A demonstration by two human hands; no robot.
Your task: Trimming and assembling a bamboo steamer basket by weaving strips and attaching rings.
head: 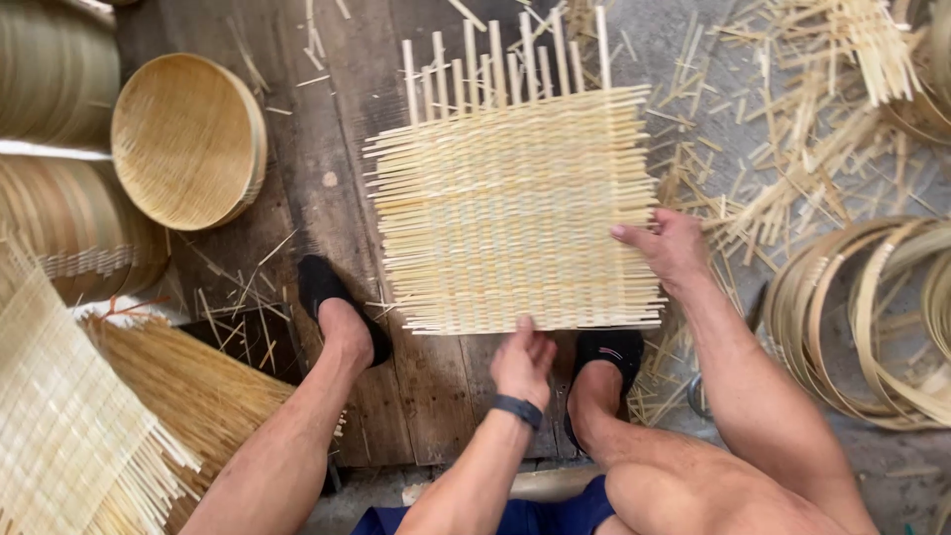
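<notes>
A square mat of woven pale bamboo strips [510, 208] lies flat on a dark wooden board [337, 149], with loose strip ends sticking out at its far edge. My left hand [522, 362], with a dark band on the wrist, pinches the mat's near edge at the middle. My right hand [671, 248] grips the mat's right edge, thumb on top. My two feet in black shoes [327, 292] rest on the board just below the mat, one at each side.
A stack of round woven trays [188, 139] sits at the left, with more stacks behind. Another woven mat [59, 426] and a bundle of strips lie at lower left. Bamboo hoops [862, 327] and scattered offcuts [792, 129] fill the right.
</notes>
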